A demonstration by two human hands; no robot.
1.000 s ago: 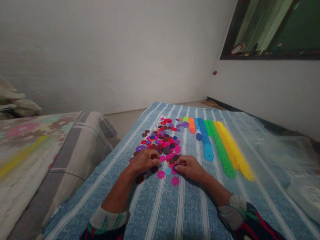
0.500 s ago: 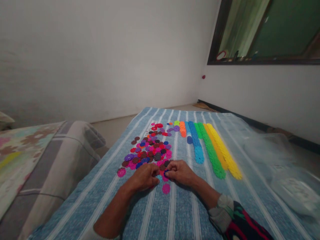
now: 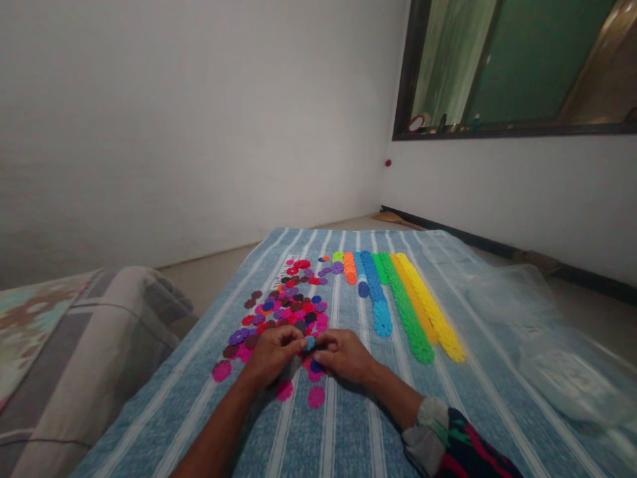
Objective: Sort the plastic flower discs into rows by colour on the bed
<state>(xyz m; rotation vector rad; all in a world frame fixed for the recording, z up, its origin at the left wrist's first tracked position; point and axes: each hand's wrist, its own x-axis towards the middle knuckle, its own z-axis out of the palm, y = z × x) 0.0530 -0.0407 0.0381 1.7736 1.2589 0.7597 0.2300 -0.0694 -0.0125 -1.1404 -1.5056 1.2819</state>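
Small scalloped plastic discs (image 3: 298,302) lie in a loose, mixed heap of pink, purple, brown, red and dark colours. Over its near edge my left hand (image 3: 273,353) pinches a light blue disc (image 3: 309,343) between thumb and forefinger. My right hand (image 3: 346,355) meets it from the other side, curled, its fingertips at the disc's right edge. Just below the right thumb lies a dark blue disc (image 3: 316,366) on pink ones. Two pink discs, one of them a single disc (image 3: 316,397), lie nearer to me.
Right of the heap, overlapping discs form rows by colour: orange (image 3: 350,269), blue (image 3: 381,312), green (image 3: 413,332) and yellow (image 3: 438,312). A striped blue cloth (image 3: 398,425) lies under everything. Clear plastic bags (image 3: 572,372) rest at the right. A draped grey cover (image 3: 119,332) stands left.
The light blue disc has come up off the cloth between my fingers. My hands have drawn closer together around it. The view has shifted, moving the scene left and down.
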